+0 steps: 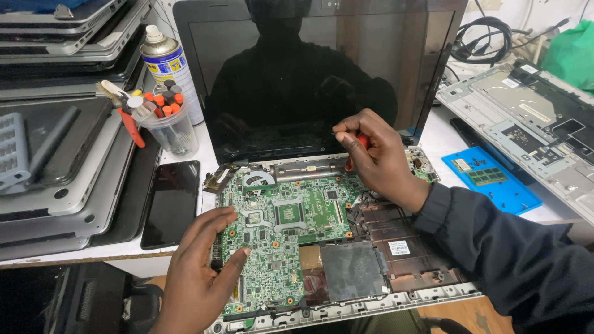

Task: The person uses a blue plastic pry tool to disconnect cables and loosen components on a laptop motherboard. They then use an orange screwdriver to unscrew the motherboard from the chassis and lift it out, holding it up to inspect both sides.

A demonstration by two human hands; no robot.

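Observation:
An opened laptop lies in front of me, its green motherboard (281,222) exposed inside the lower case (371,300). The dark screen (309,74) stands upright behind it. My left hand (201,272) rests flat on the board's left edge, fingers spread, holding nothing. My right hand (374,154) is closed around a red-handled screwdriver (362,143), whose tip points down near the metal hinge bar (306,168) at the board's rear edge.
A black phone (171,201) lies left of the laptop. Behind it stand a clear cup of screwdrivers (168,124) and a spray can (167,62). Stacked laptops (59,142) fill the left. A blue mat with memory modules (492,179) and a stripped laptop chassis (532,124) lie right.

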